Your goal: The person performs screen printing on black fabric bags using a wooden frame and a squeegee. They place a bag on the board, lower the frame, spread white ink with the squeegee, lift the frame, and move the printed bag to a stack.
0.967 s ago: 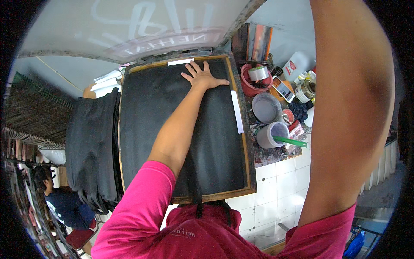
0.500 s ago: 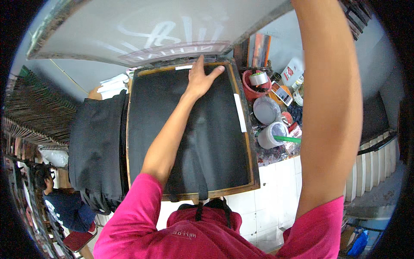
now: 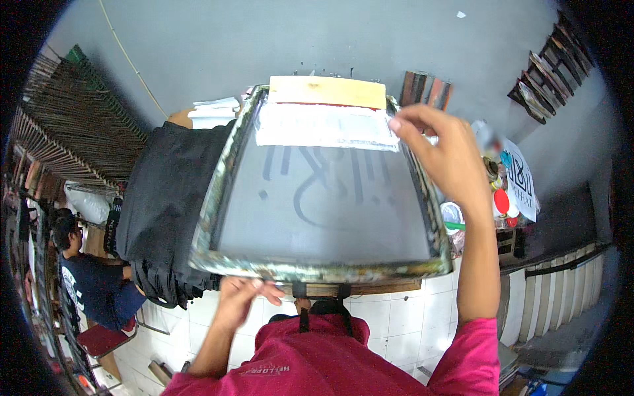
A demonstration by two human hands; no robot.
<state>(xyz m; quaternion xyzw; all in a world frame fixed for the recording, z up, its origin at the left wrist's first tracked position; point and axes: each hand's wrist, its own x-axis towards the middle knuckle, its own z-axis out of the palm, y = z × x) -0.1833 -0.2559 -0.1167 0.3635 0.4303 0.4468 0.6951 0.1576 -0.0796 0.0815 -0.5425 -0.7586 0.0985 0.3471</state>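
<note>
A screen-printing frame (image 3: 337, 269) with a worn, paint-stained rim lies over the work board (image 3: 383, 288). Dark lettering shapes show in its grey mesh (image 3: 330, 231). Across the far end runs a thick band of white ink (image 3: 300, 127), with a pale yellow squeegee (image 3: 327, 88) standing behind it. My right hand (image 3: 446, 148) is over the far right side of the frame, fingers curved and apart, close to the ink's right end. My left hand (image 3: 246, 298) is at the frame's near left edge, its fingers spread; whether it touches the rim is hard to tell.
A stack of black fabric (image 3: 175, 198) lies left of the frame. Ink containers, including a red-lidded one (image 3: 501, 202), and a printed sheet (image 3: 520, 178) are at the right. Squeegees (image 3: 428, 89) lean against the back wall. Another person (image 3: 99, 284) sits at far left.
The raised screen has come down over the board, covering the black fabric there. My left hand has drawn back to the near edge; my right arm has lowered, bringing that hand near the ink.
</note>
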